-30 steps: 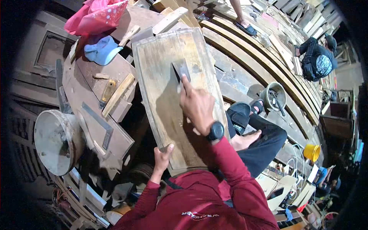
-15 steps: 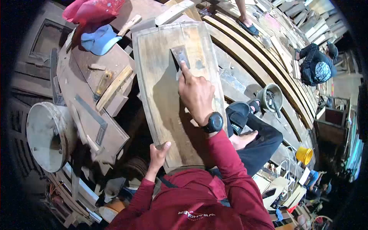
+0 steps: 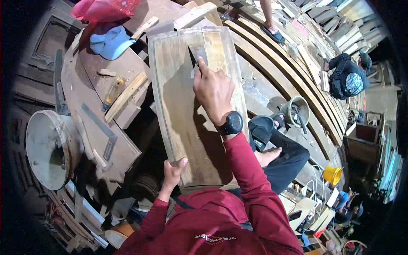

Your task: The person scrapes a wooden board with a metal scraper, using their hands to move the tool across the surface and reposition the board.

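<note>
In the head view, a wooden panel (image 3: 176,117) with a pale raised border stretches away from my lap. My right hand (image 3: 213,91), wearing a black watch, holds a thin putty knife (image 3: 196,52) against its upper part. The index finger lies extended along the blade, which widens toward the far end. The handle is mostly hidden by the hand. At the panel's near left edge, my left hand (image 3: 173,172) grips the border, thumb on top and fingers hidden below.
To the left are a blue cap (image 3: 111,43), a yellow-handled tool (image 3: 114,92), a metal square (image 3: 102,129) and a large white bucket (image 3: 49,148). On the right stand a tool-filled bucket (image 3: 296,111), long curved-looking beams (image 3: 272,63) and a crouching person (image 3: 348,76).
My right hand has slid the putty knife a little toward the panel's far end. My left hand keeps its hold on the edge. The view has shifted slightly.
</note>
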A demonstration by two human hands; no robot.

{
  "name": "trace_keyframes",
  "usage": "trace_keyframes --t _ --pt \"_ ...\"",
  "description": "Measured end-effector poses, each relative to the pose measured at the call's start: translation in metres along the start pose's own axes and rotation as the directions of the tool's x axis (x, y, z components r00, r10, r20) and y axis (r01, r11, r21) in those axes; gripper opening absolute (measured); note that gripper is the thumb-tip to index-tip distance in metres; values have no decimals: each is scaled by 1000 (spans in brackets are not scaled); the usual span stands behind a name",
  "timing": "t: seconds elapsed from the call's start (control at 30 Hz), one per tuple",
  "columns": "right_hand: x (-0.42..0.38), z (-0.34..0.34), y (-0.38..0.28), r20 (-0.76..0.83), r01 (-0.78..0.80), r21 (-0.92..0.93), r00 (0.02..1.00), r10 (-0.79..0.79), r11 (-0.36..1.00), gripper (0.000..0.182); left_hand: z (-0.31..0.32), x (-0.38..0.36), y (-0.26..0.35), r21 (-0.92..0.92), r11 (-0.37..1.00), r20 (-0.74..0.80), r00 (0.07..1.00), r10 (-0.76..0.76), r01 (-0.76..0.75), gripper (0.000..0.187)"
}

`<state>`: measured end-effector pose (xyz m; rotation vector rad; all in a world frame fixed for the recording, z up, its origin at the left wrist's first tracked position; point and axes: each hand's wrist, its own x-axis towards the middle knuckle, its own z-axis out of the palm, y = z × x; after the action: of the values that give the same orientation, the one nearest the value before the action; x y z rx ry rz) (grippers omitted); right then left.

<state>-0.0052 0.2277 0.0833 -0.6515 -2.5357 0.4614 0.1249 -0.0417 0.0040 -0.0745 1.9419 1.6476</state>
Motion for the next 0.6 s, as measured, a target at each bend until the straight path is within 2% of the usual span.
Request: trace_keyframes --t 0.03,0.17,0.23,0.27,0.37,0.4,0.47,0.5,0.6 --pt "2 1 -1 -24 12 4 1000 -12 1000 37 3 -2 4 8 1000 -17 1000 -1 1 38" --pt "-55 -34 2 188 -56 -37 980 62 998 38 1 2 0 -17 1000 18 1000 12 -12 40" --pt "-76 -42 4 198 -76 -39 977 82 996 38 -3 1 0 -7 999 63 997 -36 37 41" --pt "-82 -42 5 188 -80 -42 978 87 996 39 1 -5 -1 -20 999 35 998 -49 50 41" --pt "-60 -30 4 199 -69 -49 977 77 996 38 1 -1 -4 -2 1000 -9 1000 -21 21 42" --pt "-45 -22 2 160 -59 -38 985 64 998 38 -4 0 -15 34 999 -6 999 -33 33 42" --pt "-7 -1 -2 79 -25 -16 997 26 1000 37 2 -2 6 -37 999 25 999 -33 34 40" --pt "9 4 -5 73 -20 -1 997 20 1000 37 3 1 3 -10 1000 14 1000 7 -7 39" --pt "13 5 -13 113 -27 17 993 25 999 37 3 -1 -2 -45 999 7 1000 -4 4 37"
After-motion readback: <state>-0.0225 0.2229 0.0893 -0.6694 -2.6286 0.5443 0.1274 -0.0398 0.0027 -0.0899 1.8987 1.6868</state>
